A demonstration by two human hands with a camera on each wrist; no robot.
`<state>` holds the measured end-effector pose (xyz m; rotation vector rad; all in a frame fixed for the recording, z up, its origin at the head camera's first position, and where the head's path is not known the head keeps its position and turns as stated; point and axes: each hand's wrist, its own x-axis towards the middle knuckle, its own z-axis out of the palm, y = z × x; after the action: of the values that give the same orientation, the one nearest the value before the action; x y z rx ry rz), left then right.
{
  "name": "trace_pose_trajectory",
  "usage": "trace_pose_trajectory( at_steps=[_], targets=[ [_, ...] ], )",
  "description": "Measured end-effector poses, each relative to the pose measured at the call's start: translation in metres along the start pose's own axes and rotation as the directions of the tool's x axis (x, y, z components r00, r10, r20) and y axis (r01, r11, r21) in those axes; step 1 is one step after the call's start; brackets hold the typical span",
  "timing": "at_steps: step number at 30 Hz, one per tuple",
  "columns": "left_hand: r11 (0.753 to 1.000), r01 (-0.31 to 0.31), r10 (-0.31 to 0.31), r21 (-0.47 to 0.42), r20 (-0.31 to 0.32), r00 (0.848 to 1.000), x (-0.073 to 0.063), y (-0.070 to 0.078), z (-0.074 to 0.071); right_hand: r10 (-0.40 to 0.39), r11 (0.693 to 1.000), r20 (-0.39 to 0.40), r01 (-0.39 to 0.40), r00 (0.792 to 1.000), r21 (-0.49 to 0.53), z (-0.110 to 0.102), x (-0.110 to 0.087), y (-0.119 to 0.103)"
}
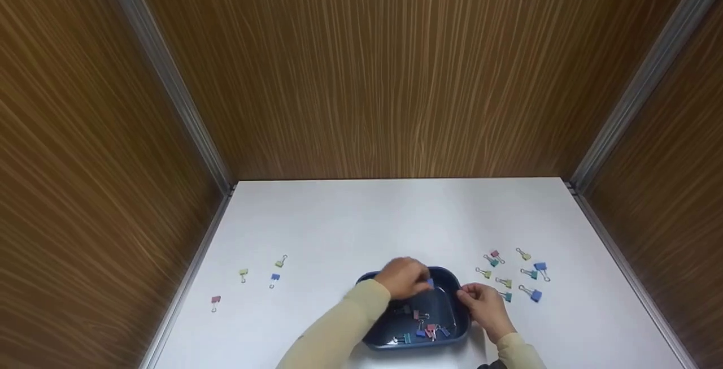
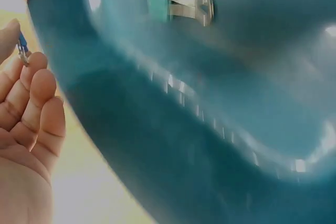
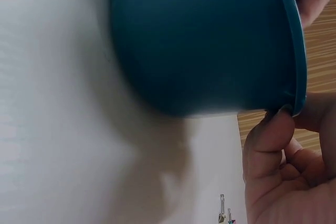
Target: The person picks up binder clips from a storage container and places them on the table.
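Note:
A dark blue tray (image 1: pixel 415 345) stands at the front of the white table, with several binder clips (image 1: pixel 430 329) in red, blue and green lying inside it. Over its far side is my left hand (image 1: pixel 404 277), its arm crossing the tray's left edge. Between thumb and fingertip that hand pinches a small blue binder clip (image 2: pixel 22 41), mostly covered by the fingers. At the tray's right side, my right hand (image 1: pixel 487 308) grips the rim between thumb and fingers. Up close in the right wrist view, the thumb presses just under the lip of the tray (image 3: pixel 210 40).
On the table right of the tray lies a loose group of binder clips, among them a blue clip (image 1: pixel 536 295) and a red clip (image 1: pixel 495 254). Several more lie far left, including a red clip (image 1: pixel 216 299) and a yellow clip (image 1: pixel 243 272). Wood-patterned panels (image 1: pixel 361 75) enclose the table.

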<state>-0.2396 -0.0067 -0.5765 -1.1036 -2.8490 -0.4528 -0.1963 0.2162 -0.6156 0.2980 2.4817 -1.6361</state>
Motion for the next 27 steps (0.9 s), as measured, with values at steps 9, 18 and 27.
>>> trace_pose_trajectory(
  at_steps=[9,18,27],
  targets=[
    [0.968,0.200,-0.230,-0.155,-0.210,0.950,-0.038,-0.060,-0.031,0.013,1.000,0.015,-0.013,1.000,0.012,-0.001,0.002,-0.001],
    [0.898,0.395,-0.436,-0.195,-0.273,0.857,-0.089,-0.112,-0.030,0.006,1.000,0.013,-0.006,1.000,0.001,0.000,0.004,0.000],
    [0.787,0.594,-0.617,-0.165,-0.184,0.765,-0.146,-0.147,-0.012,-0.013,1.000,0.004,0.013,1.000,-0.010,0.001,0.001,0.002]
  ],
)
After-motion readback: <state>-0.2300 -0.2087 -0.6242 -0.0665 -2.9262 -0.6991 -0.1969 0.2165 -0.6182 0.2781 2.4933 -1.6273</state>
